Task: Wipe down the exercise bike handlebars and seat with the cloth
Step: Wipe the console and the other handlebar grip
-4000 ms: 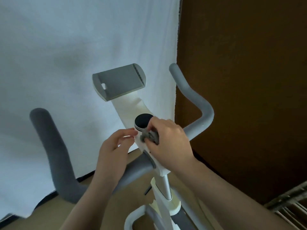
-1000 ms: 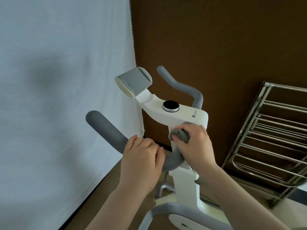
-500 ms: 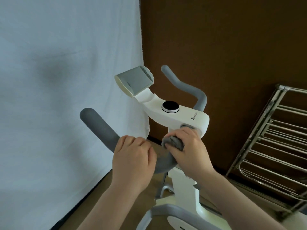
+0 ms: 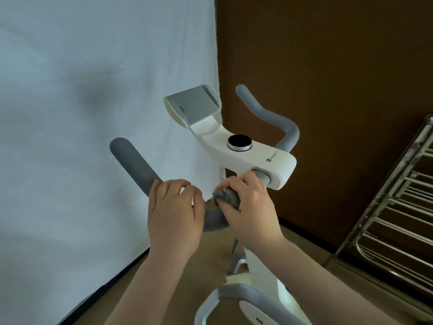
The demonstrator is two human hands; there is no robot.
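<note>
Cloth: small grey cloth (image 4: 226, 197), bunched up, pressed against the grey handlebar (image 4: 134, 160) close to where the bar enters the white console (image 4: 248, 158); it sits under the thumb and fingers of the right hand (image 4: 249, 207).
Right hand: fingers curled over the cloth, pinching it against the bar between thumb and fingertips; most of the cloth is hidden beneath the palm.
Left hand: left hand (image 4: 174, 214) lies just beside the right one, further out along the same bar, fingers curled over the top of the foam grip and wrapped round it; a short stretch of bare bar shows between the two hands.
Handlebars: the left arm of the bar rises up and away to a rounded end; the right arm (image 4: 269, 116) curves up behind the console, untouched.
Console: white, with a round black dial (image 4: 239, 142) on top and a grey device holder (image 4: 193, 105) tilted at the far end.
Seat: not in view.
Frame: white post (image 4: 262, 263) drops below the hands to a grey-trimmed base.
Room: white sheet (image 4: 93, 113) hangs on the left, brown wall (image 4: 328, 66) behind, tan floor (image 4: 164, 277) beneath, and a metal wire rack (image 4: 398, 219) stands at the right edge.
</note>
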